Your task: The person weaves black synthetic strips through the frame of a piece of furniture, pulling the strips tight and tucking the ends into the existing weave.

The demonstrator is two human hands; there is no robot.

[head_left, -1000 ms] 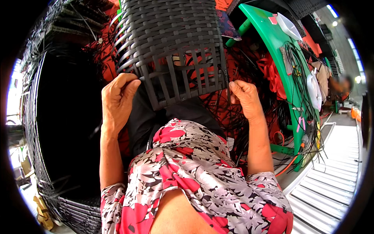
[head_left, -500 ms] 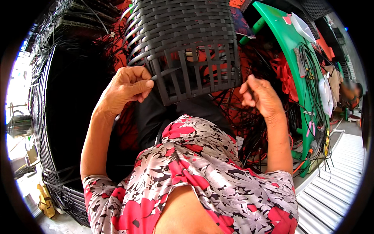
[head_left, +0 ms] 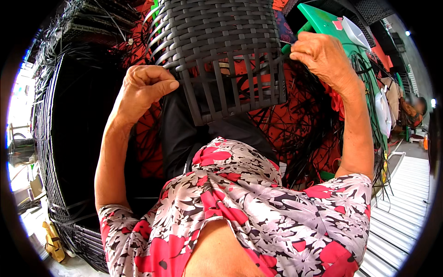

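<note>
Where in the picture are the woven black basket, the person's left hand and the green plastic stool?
woven black basket (head_left: 217, 41): head view, on its woven wall.
left hand (head_left: 145, 90): head view, back of the closed fist.
green plastic stool (head_left: 323, 21): head view, flat green top.

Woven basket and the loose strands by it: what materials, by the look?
Woven basket: probably synthetic rattan, dark grey plastic strip with a dull sheen; the flat, even-width bands point to that. Its unfinished lower edge shows bare uprights. Loose strands: seemingly the same black plastic strip, thin and springy, curling freely. The left hand is closed at the basket's edge; the right hand pinches a strand, barely visible.
</note>
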